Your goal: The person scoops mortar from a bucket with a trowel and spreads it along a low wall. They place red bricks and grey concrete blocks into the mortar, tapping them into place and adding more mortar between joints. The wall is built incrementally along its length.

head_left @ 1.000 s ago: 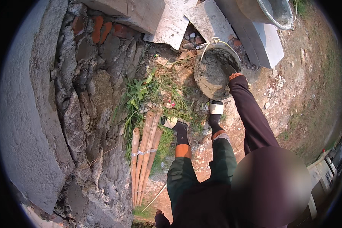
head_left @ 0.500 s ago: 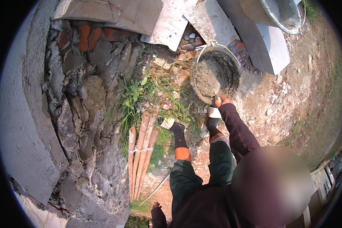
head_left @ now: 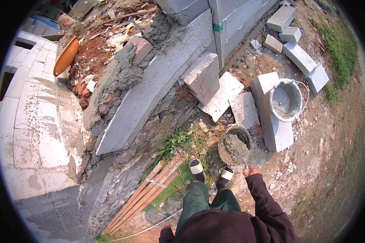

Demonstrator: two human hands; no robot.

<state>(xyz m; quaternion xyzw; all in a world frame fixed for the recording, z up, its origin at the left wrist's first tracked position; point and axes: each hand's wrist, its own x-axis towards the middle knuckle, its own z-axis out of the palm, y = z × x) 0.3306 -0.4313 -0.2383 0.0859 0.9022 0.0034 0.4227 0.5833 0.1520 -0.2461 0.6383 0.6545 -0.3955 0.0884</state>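
Note:
My right hand [head_left: 252, 170] is closed around the handle of a trowel, just outside the near right rim of a bucket. The grey trowel blade [head_left: 258, 156] is smeared by motion, so I cannot tell how much mortar is on it. Thick grey mortar [head_left: 236, 149] fills much of the bucket [head_left: 222, 156], which stands on the ground in front of my feet. Down at the lower edge, my left arm's dark sleeve [head_left: 165, 235] shows beside my body; the fingers of that hand cannot be made out.
A second bucket [head_left: 267, 101] with greyish liquid stands by a long pale block [head_left: 280, 135]. Tied bamboo poles [head_left: 150, 190] lie left of my feet. Beyond them runs a low wall with a slanting slab [head_left: 158, 77] and fresh mortar. Several loose blocks [head_left: 282, 18] and an orange basin [head_left: 66, 56] lie farther off.
My view has tilted up, bringing more of the wall and blocks into sight. My right hand has drawn the trowel from the mortar to the bucket's right side.

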